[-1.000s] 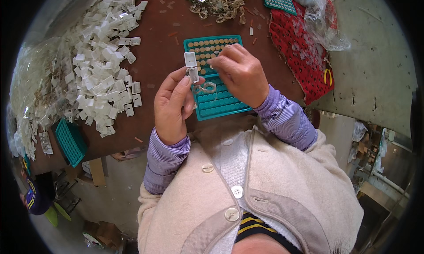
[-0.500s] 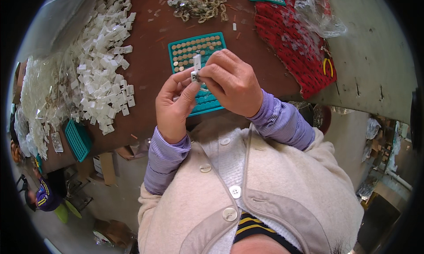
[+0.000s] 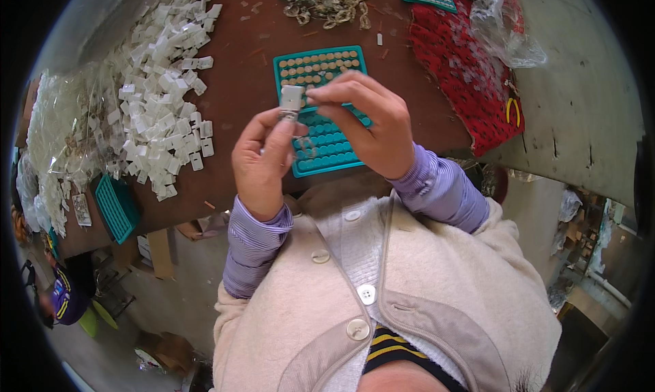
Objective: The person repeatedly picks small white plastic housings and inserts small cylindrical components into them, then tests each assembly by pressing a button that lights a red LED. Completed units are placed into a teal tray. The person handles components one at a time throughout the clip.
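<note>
**Small clear clip pinched between both hands above the teal tray**

Nearest, the left hand [image 3: 263, 161] and right hand [image 3: 372, 122] meet over the near edge of the brown tabletop [image 3: 239, 85], fingers clenched on a small translucent white plastic clip with a metal end [image 3: 291, 100], held upright in the air. It looks light, stiff and a little slick, likely easy to drop; pinching its flat sides seems the safest hold. Beneath lies a teal plastic tray of round pockets [image 3: 321, 119], partly filled. Further left sprawls a heap of white plastic pieces [image 3: 160, 85]; far right, a red patterned cloth [image 3: 471, 71]; farthest, a tangle of metal chain parts [image 3: 327, 0]
</note>
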`<action>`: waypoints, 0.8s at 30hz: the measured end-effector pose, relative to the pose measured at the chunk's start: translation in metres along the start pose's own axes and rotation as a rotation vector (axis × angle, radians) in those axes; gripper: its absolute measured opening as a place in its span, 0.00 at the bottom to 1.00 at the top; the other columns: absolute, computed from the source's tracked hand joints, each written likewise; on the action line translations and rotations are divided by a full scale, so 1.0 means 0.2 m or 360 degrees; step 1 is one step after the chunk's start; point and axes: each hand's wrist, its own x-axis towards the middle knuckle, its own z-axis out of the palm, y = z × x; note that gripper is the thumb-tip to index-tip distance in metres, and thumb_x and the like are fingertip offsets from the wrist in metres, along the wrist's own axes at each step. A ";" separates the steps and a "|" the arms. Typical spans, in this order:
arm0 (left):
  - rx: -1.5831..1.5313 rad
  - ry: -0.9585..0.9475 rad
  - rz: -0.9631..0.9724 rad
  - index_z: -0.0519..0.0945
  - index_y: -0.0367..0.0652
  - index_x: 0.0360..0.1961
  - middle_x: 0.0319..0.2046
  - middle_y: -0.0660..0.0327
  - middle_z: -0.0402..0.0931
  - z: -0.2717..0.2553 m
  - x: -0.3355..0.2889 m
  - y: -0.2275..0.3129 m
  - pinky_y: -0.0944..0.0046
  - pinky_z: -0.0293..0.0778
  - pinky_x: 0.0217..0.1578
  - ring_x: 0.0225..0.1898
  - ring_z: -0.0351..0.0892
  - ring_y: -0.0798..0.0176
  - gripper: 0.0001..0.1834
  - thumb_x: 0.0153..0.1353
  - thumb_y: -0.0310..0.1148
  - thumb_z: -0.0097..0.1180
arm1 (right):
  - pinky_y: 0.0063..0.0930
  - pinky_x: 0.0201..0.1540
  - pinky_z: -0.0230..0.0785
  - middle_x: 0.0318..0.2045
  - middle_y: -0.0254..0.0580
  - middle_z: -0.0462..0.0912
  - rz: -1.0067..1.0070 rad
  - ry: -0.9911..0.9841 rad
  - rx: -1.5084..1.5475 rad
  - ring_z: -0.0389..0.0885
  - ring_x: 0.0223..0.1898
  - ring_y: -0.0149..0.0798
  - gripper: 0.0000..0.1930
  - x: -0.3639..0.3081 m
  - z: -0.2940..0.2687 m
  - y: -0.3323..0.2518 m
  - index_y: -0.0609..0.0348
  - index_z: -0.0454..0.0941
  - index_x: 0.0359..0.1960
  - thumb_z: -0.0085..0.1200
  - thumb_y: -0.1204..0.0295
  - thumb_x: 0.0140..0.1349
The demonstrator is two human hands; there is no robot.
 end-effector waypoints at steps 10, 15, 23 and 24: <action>-0.0148 0.0076 -0.0086 0.83 0.38 0.58 0.37 0.65 0.87 -0.12 0.03 0.01 0.80 0.57 0.21 0.25 0.68 0.84 0.14 0.75 0.30 0.63 | 0.39 0.40 0.79 0.35 0.44 0.80 -0.0109 -0.0178 -0.0478 0.83 0.38 0.48 0.08 0.05 0.18 0.11 0.61 0.84 0.38 0.68 0.82 0.57; 0.0180 -0.0091 -0.0080 0.82 0.40 0.60 0.37 0.69 0.86 -0.03 0.01 0.03 0.80 0.53 0.23 0.25 0.65 0.86 0.16 0.74 0.29 0.66 | 0.44 0.45 0.77 0.37 0.43 0.82 0.0030 0.0004 0.0103 0.83 0.42 0.52 0.12 0.03 0.10 0.01 0.59 0.81 0.37 0.69 0.82 0.52; 0.0265 -0.0347 -0.0129 0.83 0.37 0.58 0.34 0.69 0.85 0.12 0.02 0.01 0.79 0.54 0.23 0.23 0.63 0.84 0.15 0.74 0.31 0.65 | 0.36 0.38 0.78 0.31 0.40 0.83 -0.0194 0.0322 0.0089 0.84 0.34 0.43 0.09 -0.06 -0.08 0.01 0.60 0.84 0.34 0.70 0.84 0.54; 0.0271 -0.0395 -0.0133 0.83 0.37 0.58 0.35 0.68 0.86 0.14 0.03 0.00 0.79 0.54 0.23 0.23 0.63 0.84 0.15 0.75 0.31 0.65 | 0.35 0.37 0.78 0.30 0.40 0.82 -0.0244 0.0347 0.0082 0.84 0.34 0.43 0.09 -0.07 -0.10 0.02 0.60 0.84 0.34 0.70 0.84 0.54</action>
